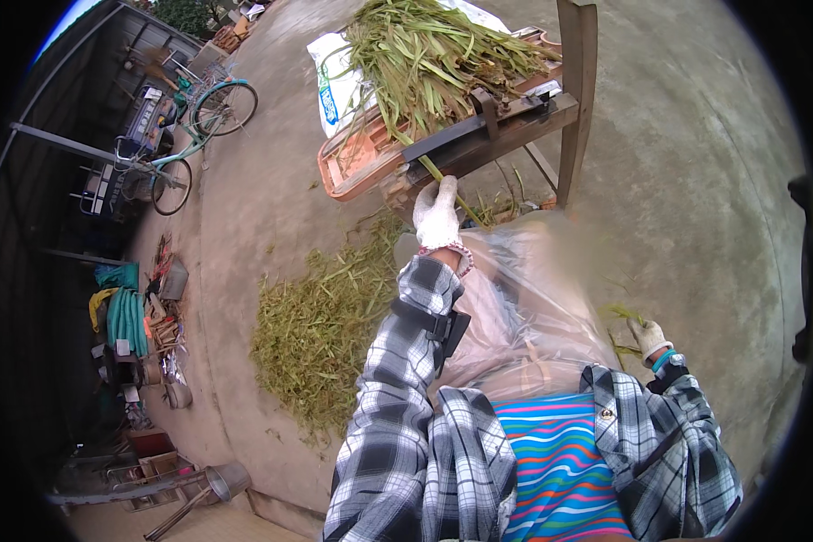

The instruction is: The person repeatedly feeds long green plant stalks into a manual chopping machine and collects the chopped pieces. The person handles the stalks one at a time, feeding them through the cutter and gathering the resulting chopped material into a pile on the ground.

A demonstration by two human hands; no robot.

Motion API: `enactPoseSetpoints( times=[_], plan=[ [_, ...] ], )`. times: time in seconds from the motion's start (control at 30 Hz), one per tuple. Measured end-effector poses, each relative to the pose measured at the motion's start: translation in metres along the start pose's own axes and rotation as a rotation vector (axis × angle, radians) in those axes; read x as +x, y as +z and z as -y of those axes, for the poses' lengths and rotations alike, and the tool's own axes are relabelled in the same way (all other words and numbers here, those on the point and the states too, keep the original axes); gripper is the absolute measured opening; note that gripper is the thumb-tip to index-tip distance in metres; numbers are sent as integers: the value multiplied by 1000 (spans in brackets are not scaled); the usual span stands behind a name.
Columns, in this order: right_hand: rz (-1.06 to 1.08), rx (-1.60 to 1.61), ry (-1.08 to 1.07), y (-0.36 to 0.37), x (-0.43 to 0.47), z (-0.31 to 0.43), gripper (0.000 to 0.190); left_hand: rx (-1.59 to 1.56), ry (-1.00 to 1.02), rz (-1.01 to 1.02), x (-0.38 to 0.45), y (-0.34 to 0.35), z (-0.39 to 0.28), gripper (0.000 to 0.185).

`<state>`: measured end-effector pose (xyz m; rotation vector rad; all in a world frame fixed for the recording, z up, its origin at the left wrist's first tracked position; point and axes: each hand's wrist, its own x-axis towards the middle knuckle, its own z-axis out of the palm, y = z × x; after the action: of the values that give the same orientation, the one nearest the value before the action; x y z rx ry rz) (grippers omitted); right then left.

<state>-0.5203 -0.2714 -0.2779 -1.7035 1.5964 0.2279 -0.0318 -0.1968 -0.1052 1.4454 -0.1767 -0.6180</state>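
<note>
My left hand (438,213), in a white knit glove, is closed around a green stalk (431,168) just below a dark metal bar (447,137). The stalk runs down from that bar, which is fixed along the front of a wooden stand (505,139). Low at the right, my right hand (647,337), also gloved, grips a few green plant strands (622,311) out beside my lap. On the stand's tray (342,176) lies a heap of long, flat green stalks (427,64). A clear plastic sheet (535,318) covers my lap and legs.
Shredded green plant matter (318,332) is piled on the concrete floor to my left. A white printed bag (332,81) lies under the stalks. An upright wooden post (578,101) rises at the stand's right. Farther left are a bicycle (203,139) and a metal dipper (227,481).
</note>
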Motion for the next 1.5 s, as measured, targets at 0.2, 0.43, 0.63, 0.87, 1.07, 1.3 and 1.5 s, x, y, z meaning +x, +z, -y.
enactPoseSetpoints(
  times=[0.2,0.43,0.63,0.87,1.07,1.3,1.5],
  plan=[
    [-1,107,-25,6,-1,-9,57,-490,-174,135,-8,-3,-6,26],
    [10,92,-118,15,11,-9,53,-565,-215,114,-23,-19,-15,27],
    [50,93,-33,11,-2,8,54,-51,47,-46,-31,-16,-14,34],
    [32,7,-5,-5,-15,30,58,-146,-76,-43,-15,-20,-13,22],
    [44,-45,-21,-14,-23,38,58,24,137,65,-15,-22,-11,25],
    [26,-55,-37,-18,-29,43,58,-691,-276,293,5,-18,-8,34],
    [-22,-78,-67,-13,-19,36,60,-840,-373,523,-3,8,11,33]
  ],
)
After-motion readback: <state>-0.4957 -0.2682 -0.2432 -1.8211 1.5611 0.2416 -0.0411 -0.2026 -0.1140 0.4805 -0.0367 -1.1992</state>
